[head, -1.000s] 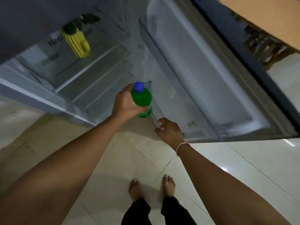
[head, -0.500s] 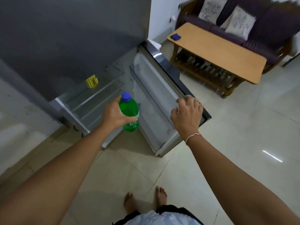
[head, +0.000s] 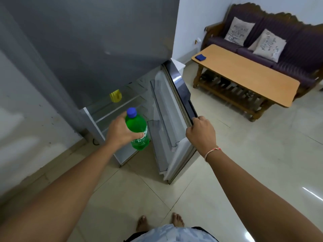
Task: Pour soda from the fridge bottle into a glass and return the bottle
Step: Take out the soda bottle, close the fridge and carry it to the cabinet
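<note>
Left hand (head: 120, 132) grips one green bottle (head: 138, 131); right hand (head: 201, 132) holds fridge door (head: 176, 88)

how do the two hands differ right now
The left hand is wrapped round the upright green bottle, while the right hand grips the outer edge of the open fridge door. The right wrist wears a thin band; the left wrist is bare. The left hand sits in front of the fridge shelves, the right hand out over the floor side of the door. Both have curled fingers holding something.

A blue cloth (head: 200, 57) lay at the wooden table's (head: 248, 74) far-left corner; two cushions (head: 253, 38) leaned on the sofa (head: 297, 42).
</note>
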